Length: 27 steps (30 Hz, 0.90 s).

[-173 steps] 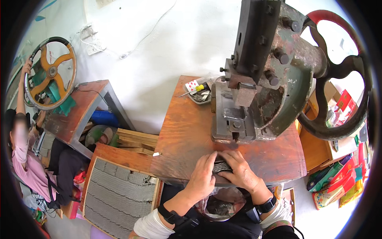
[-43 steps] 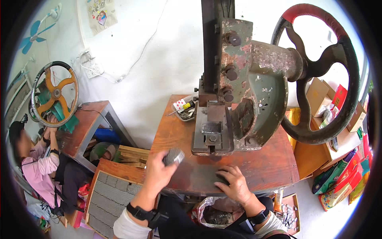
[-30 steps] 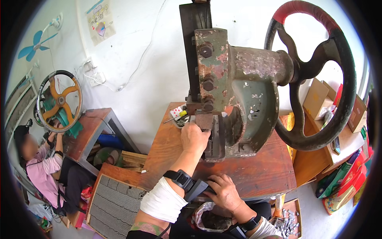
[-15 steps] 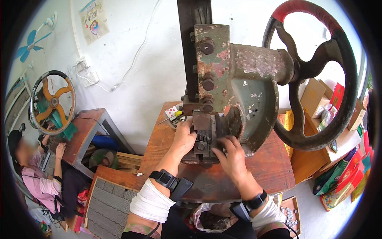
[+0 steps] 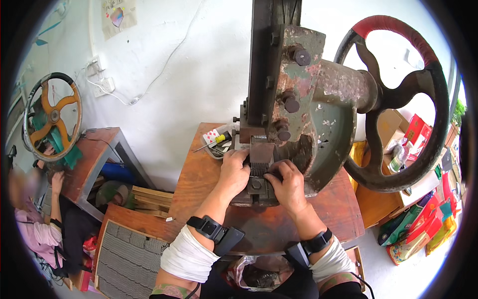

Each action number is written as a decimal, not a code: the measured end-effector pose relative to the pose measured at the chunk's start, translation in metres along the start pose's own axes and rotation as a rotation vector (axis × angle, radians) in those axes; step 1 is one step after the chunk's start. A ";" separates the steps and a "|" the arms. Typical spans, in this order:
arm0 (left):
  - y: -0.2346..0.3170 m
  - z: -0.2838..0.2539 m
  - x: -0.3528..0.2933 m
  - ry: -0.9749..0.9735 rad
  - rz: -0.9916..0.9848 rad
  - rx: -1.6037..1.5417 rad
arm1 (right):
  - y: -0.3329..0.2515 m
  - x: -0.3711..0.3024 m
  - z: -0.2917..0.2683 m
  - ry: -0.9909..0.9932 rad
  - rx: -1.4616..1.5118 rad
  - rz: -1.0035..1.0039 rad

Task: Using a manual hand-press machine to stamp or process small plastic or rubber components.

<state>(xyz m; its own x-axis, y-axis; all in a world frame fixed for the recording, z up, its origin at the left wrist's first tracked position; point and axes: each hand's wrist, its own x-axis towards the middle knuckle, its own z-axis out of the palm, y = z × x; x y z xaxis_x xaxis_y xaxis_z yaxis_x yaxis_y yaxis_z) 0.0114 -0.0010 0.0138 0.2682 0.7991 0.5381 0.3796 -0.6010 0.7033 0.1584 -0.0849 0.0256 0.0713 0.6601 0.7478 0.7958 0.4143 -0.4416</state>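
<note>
Under the ram (image 5: 262,148) of a worn green hand press (image 5: 291,84), a dark ridged metal piece (image 5: 259,168) sits on the tooling block. My left hand (image 5: 234,174) is closed at the piece's left side, its fingertips partly hidden behind the tooling. On the other side my right hand (image 5: 287,187) is closed too, thumb and curled fingers pressed against the piece's right edge. A square-headed bolt (image 5: 256,184) stands on the block just in front of both thumbs. The press's large handwheel (image 5: 438,117), wrapped partly in red, is to the right, and neither hand touches it.
The press stands on a wooden table (image 5: 318,222). Behind my left hand lies a tray with a yellow-handled screwdriver (image 5: 219,139). At lower left is a board of grey ridged strips (image 5: 127,261). Another person (image 5: 37,226) works at a second press on the far left. Bags (image 5: 423,224) stand at right.
My right hand has moved in against the ridged piece, its fingers now curled. My left hand stays at the piece's left side. The whole view has shifted, with the press appearing farther right.
</note>
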 end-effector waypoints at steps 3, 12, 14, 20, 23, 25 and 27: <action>-0.006 0.001 0.000 0.000 0.035 0.028 | -0.005 0.004 -0.004 -0.013 0.059 0.081; -0.008 -0.002 0.001 -0.066 0.095 0.049 | -0.013 0.004 0.005 -0.002 -0.090 0.210; -0.011 0.000 0.000 -0.067 0.152 0.095 | -0.012 0.004 0.005 -0.007 -0.114 0.231; -0.013 0.001 -0.002 -0.039 0.174 0.128 | -0.004 0.005 0.004 0.022 0.070 0.185; -0.014 0.002 -0.002 -0.023 0.169 0.106 | -0.005 0.009 0.009 -0.034 0.054 0.252; -0.009 0.000 -0.003 -0.003 0.037 -0.006 | -0.006 0.010 0.010 -0.042 0.174 0.382; -0.012 0.000 -0.003 -0.036 0.102 0.015 | -0.003 0.008 0.011 -0.045 0.192 0.387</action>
<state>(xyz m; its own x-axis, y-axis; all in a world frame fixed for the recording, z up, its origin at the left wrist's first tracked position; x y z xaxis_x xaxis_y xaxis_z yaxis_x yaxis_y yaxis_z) 0.0061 0.0037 0.0043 0.3376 0.7339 0.5894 0.3616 -0.6792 0.6386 0.1499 -0.0745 0.0275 0.3128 0.8144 0.4888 0.5887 0.2376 -0.7726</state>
